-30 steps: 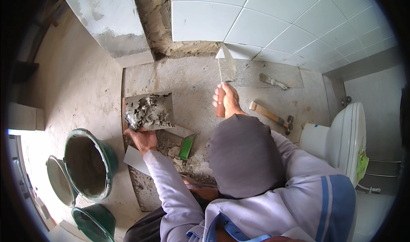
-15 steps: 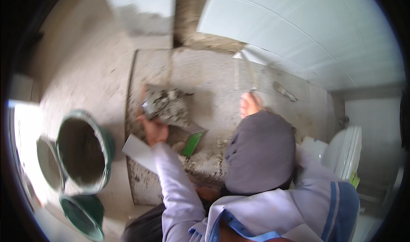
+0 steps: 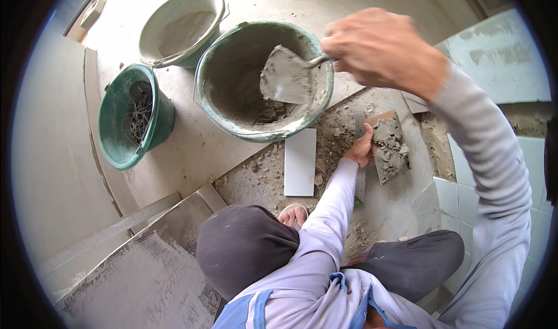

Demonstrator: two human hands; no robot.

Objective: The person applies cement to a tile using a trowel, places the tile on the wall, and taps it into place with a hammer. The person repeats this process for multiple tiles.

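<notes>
My right hand [image 3: 386, 50] is closed round the handle of a pointed trowel [image 3: 286, 76]. The mortar-smeared blade hangs over the mouth of a large green bucket [image 3: 209, 105], whose inside is coated with grey mortar [image 3: 273, 111]. Lower down, my left hand [image 3: 361, 147] grips the edge of a tile [image 3: 382, 117] with a reddish-brown back. A lumpy heap of wet mortar [image 3: 392, 146] lies on that tile; the fingers beneath it are hidden.
A white tile [image 3: 300, 163] lies on the rubble-strewn floor beside the bucket. A pale bucket [image 3: 156, 27] and a smaller green bucket [image 3: 110, 143] with tangled wire stand to the left. Tiled wall [image 3: 465, 169] borders the right side.
My view has swung toward the buckets. The trowel in my right hand has moved from above the floor near the wall to over the large bucket. My left hand keeps holding the mortar-covered tile.
</notes>
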